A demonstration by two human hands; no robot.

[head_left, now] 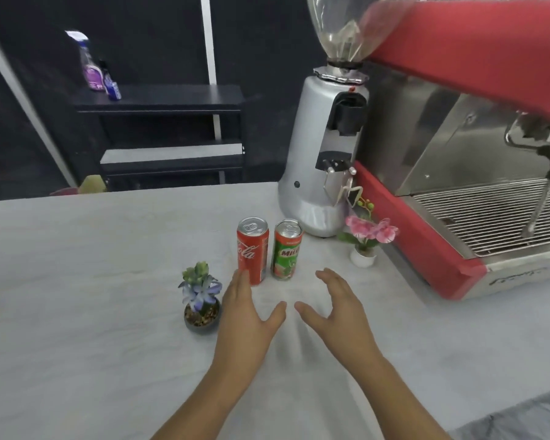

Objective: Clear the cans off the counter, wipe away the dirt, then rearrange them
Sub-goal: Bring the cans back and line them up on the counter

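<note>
- Left hand [246, 315]: fingers extended and held together, thumb spread to the right; it holds nothing. The fingertips [242, 276] overlap the lower left edge of the red can [252, 250] in view; contact cannot be confirmed.
- Right hand [337, 309]: fingers spread wide and slightly curled, thumb pointing left toward the other thumb; it holds nothing. It is clear of both cans.
- Red can: upright on the counter [77, 281], long axis vertical, pull-tab top facing up, label facing the person. It lies directly ahead of the left fingertips, so the left hand is nearer.
- Green can [286, 249]: upright, long axis vertical, top up, standing just right of the red can with a narrow gap. It lies ahead and to the left of the right fingertips, near but apart.
- Surroundings: a small potted blue flower [200, 296] stands just left of the left hand; a pink potted flower [367, 239] and a silver grinder [321, 160] stand to the right of and beyond the cans.
- Assessment: clearing appears not yet done; each can is best wrapped around its side by the nearer hand.
</note>
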